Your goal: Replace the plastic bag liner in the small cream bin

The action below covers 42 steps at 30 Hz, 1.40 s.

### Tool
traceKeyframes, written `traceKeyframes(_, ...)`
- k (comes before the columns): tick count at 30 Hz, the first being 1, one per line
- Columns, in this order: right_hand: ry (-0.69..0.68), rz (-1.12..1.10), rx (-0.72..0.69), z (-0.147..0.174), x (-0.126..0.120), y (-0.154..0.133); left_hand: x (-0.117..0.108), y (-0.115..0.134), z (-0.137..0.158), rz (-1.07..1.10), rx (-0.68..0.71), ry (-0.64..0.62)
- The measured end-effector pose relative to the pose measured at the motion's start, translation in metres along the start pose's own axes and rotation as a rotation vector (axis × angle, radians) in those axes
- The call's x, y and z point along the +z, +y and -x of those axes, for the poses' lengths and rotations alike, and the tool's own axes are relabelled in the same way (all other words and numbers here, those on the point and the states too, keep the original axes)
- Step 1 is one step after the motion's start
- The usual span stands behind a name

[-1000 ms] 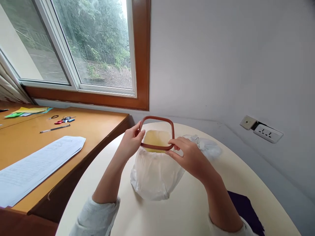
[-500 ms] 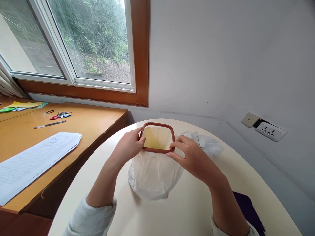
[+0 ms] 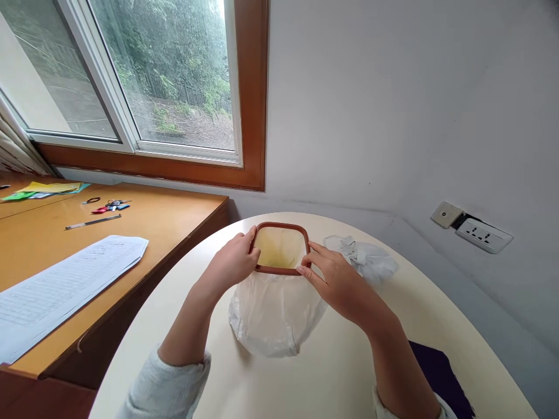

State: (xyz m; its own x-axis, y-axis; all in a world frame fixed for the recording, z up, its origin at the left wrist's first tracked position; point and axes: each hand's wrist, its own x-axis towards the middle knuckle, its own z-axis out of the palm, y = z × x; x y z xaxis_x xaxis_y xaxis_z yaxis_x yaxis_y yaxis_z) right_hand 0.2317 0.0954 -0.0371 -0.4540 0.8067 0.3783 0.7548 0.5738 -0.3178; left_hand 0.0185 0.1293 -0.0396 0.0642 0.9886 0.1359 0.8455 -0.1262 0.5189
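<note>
In front of me on the round table stands a trash bin lined with a translucent white plastic bag, whose skirt hangs down outside. A brown rounded-square rim ring sits around the bin's mouth, and the inside looks yellowish. My left hand grips the ring's left side, thumb on top. At its right front corner my right hand has thumb and fingers closed on the ring. Behind my right hand lies a crumpled, knotted plastic bag.
A dark purple cloth lies at the right of the white round table. On the left, a wooden desk holds papers, a pen and keys. A socket is on the wall.
My right hand's fingers have shifted slightly up along the ring's right side. My left hand keeps its grip. The whole view has moved a little.
</note>
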Motion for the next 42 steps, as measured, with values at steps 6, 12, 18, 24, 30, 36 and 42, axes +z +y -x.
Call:
traceKeyframes(6,-0.035,-0.015,0.024,-0.001,0.003,0.000,0.001,-0.001,-0.001,-0.020,-0.014,-0.052)
traceKeyframes(12,-0.064,0.005,0.007,-0.001,0.000,-0.002,0.001,0.000,-0.001,-0.049,-0.031,-0.075)
traceKeyframes(18,-0.104,-0.009,0.050,-0.002,-0.003,-0.006,-0.002,0.002,0.001,-0.084,-0.017,-0.072)
traceKeyframes(24,-0.114,-0.063,0.111,-0.003,-0.001,-0.007,-0.005,0.005,0.002,-0.119,-0.040,-0.078)
traceKeyframes(30,-0.123,-0.151,0.189,0.000,0.001,-0.007,-0.003,0.005,0.002,-0.114,-0.077,-0.127)
traceKeyframes(36,-0.105,-0.157,0.249,0.004,0.010,-0.006,-0.003,0.006,0.002,-0.143,-0.076,-0.156)
traceKeyframes(42,0.022,0.012,0.160,0.008,0.027,-0.009,0.000,0.001,-0.002,-0.154,-0.060,-0.170)
